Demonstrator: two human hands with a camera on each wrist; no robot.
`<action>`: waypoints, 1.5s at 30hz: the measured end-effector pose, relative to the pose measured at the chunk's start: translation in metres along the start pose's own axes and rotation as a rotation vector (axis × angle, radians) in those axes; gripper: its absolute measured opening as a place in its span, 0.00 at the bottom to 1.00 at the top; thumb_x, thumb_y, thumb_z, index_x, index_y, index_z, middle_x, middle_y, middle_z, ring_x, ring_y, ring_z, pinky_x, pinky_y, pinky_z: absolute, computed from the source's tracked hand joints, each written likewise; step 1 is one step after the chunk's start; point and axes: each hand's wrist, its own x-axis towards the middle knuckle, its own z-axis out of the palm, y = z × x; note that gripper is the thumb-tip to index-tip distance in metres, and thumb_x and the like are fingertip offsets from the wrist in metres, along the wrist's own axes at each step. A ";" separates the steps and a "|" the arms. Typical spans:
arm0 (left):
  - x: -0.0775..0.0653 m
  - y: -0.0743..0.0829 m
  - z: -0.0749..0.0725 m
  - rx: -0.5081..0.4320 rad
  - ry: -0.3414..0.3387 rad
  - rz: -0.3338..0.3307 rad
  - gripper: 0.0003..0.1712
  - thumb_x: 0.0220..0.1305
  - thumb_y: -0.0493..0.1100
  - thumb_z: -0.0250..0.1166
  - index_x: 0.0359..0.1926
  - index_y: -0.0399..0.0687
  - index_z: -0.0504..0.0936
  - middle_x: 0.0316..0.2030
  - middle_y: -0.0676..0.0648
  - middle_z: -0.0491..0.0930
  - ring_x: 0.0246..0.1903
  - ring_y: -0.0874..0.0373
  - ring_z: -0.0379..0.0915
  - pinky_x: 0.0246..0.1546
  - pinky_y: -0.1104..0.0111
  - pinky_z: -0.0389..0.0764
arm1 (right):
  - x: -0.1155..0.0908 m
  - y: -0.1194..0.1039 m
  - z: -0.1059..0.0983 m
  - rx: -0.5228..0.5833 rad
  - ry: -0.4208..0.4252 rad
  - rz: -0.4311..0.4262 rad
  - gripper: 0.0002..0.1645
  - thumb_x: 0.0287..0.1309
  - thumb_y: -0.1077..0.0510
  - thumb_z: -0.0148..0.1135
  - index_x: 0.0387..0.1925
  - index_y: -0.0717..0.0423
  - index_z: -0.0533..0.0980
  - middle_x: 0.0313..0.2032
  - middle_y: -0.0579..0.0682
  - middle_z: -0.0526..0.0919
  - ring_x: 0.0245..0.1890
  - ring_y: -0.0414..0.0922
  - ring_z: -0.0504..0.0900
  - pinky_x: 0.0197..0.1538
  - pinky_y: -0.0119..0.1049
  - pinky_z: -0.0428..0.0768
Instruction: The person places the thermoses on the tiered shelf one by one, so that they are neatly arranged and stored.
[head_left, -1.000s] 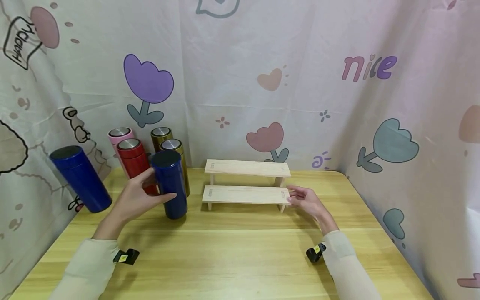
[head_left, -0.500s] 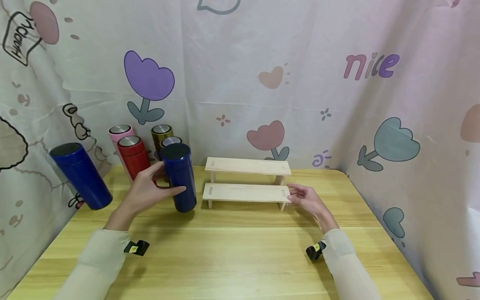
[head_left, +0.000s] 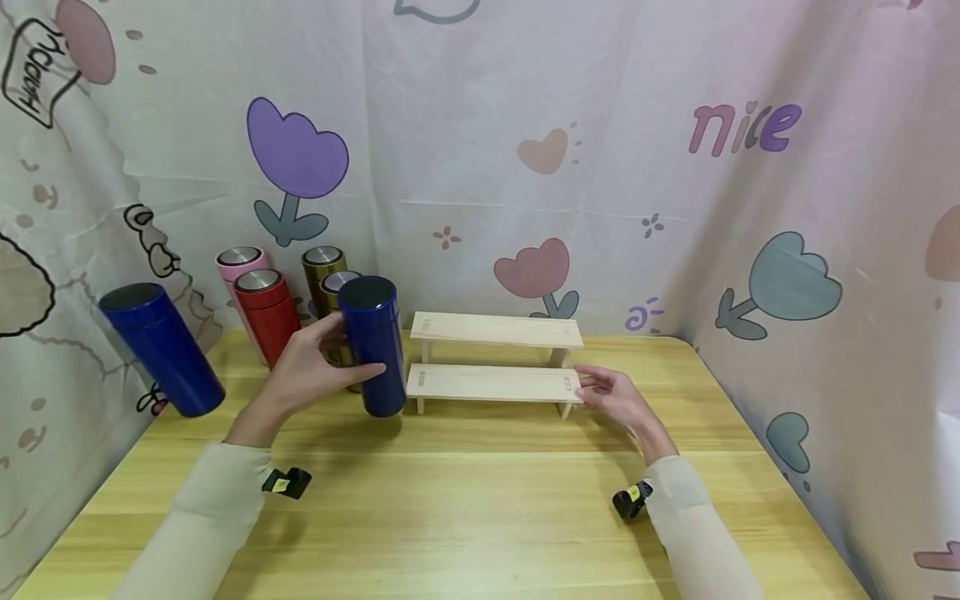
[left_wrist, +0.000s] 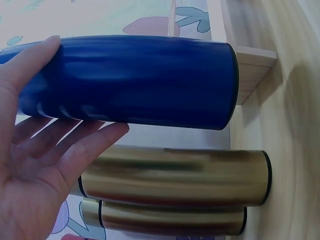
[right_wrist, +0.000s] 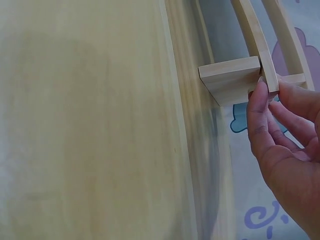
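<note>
My left hand grips an upright blue thermos bottle by its side, thumb at the front. In the left wrist view the fingers curve around the blue bottle, and its base appears a little above the tabletop. It stands close to the left end of a two-tier wooden shelf. My right hand pinches the right end of the lower board; the right wrist view shows thumb and fingers on the board's end. Two gold bottles stand just behind the held one, partly hidden by it in the head view.
A red bottle and a pink bottle stand left of the gold ones. Farther left, a second blue bottle appears at the table's edge. A patterned cloth hangs behind the wooden table.
My left hand has carried the blue bottle to the right and slightly back, toward the shelf, covering more of the front gold bottle. The right hand stays on the shelf's end.
</note>
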 end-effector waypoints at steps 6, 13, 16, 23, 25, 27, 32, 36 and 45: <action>0.004 0.004 0.003 -0.024 -0.003 0.017 0.45 0.55 0.48 0.80 0.72 0.47 0.72 0.59 0.38 0.83 0.51 0.42 0.84 0.55 0.51 0.87 | 0.000 0.000 0.001 -0.009 0.005 0.004 0.34 0.68 0.69 0.61 0.73 0.68 0.64 0.60 0.73 0.76 0.43 0.36 0.83 0.49 0.30 0.88; 0.010 0.011 0.007 -0.072 -0.002 0.034 0.45 0.55 0.45 0.81 0.72 0.48 0.72 0.60 0.38 0.82 0.54 0.40 0.83 0.56 0.41 0.84 | 0.000 0.000 0.001 0.007 0.007 0.011 0.34 0.69 0.69 0.61 0.73 0.68 0.64 0.59 0.73 0.76 0.42 0.37 0.83 0.50 0.33 0.88; 0.012 0.013 0.009 -0.073 0.003 0.052 0.44 0.54 0.44 0.81 0.71 0.47 0.73 0.60 0.37 0.83 0.54 0.40 0.84 0.55 0.41 0.84 | 0.000 0.001 0.001 0.015 0.007 0.007 0.34 0.68 0.70 0.60 0.73 0.69 0.64 0.59 0.73 0.76 0.42 0.36 0.83 0.49 0.32 0.88; 0.017 0.014 0.014 -0.082 0.002 0.063 0.43 0.54 0.44 0.81 0.70 0.46 0.74 0.58 0.37 0.84 0.52 0.40 0.84 0.55 0.39 0.83 | 0.000 0.001 0.002 0.008 0.010 0.001 0.34 0.67 0.70 0.61 0.73 0.69 0.65 0.59 0.73 0.76 0.42 0.36 0.83 0.49 0.33 0.89; 0.018 0.015 0.015 -0.088 0.001 0.063 0.44 0.54 0.43 0.81 0.71 0.46 0.73 0.58 0.37 0.83 0.52 0.40 0.84 0.54 0.39 0.84 | 0.000 0.001 0.003 0.009 0.011 0.003 0.34 0.67 0.70 0.61 0.73 0.69 0.65 0.59 0.73 0.76 0.42 0.36 0.83 0.50 0.34 0.89; 0.019 0.016 0.016 -0.091 -0.002 0.058 0.44 0.55 0.43 0.81 0.71 0.47 0.73 0.59 0.37 0.83 0.53 0.40 0.83 0.53 0.40 0.85 | 0.000 0.001 0.002 0.009 0.012 0.003 0.34 0.68 0.70 0.61 0.73 0.69 0.65 0.59 0.73 0.76 0.42 0.37 0.83 0.50 0.35 0.89; 0.020 0.021 0.020 -0.082 -0.018 0.023 0.44 0.57 0.47 0.80 0.72 0.50 0.71 0.61 0.38 0.82 0.54 0.41 0.82 0.49 0.43 0.88 | -0.001 -0.001 0.001 0.012 0.014 0.010 0.34 0.68 0.70 0.60 0.73 0.69 0.64 0.59 0.72 0.76 0.42 0.37 0.83 0.51 0.37 0.89; 0.022 0.024 0.022 -0.084 -0.028 0.007 0.45 0.57 0.49 0.80 0.73 0.52 0.71 0.61 0.39 0.82 0.55 0.41 0.83 0.50 0.43 0.87 | 0.000 -0.001 0.001 0.011 0.012 0.015 0.34 0.68 0.70 0.61 0.73 0.69 0.64 0.59 0.73 0.75 0.43 0.38 0.83 0.52 0.38 0.89; 0.027 0.028 0.025 -0.082 -0.036 -0.009 0.44 0.56 0.51 0.80 0.72 0.53 0.72 0.62 0.42 0.81 0.56 0.42 0.82 0.52 0.44 0.87 | -0.001 -0.002 0.002 0.005 0.008 0.024 0.34 0.69 0.70 0.60 0.73 0.68 0.64 0.60 0.72 0.75 0.43 0.38 0.82 0.52 0.37 0.89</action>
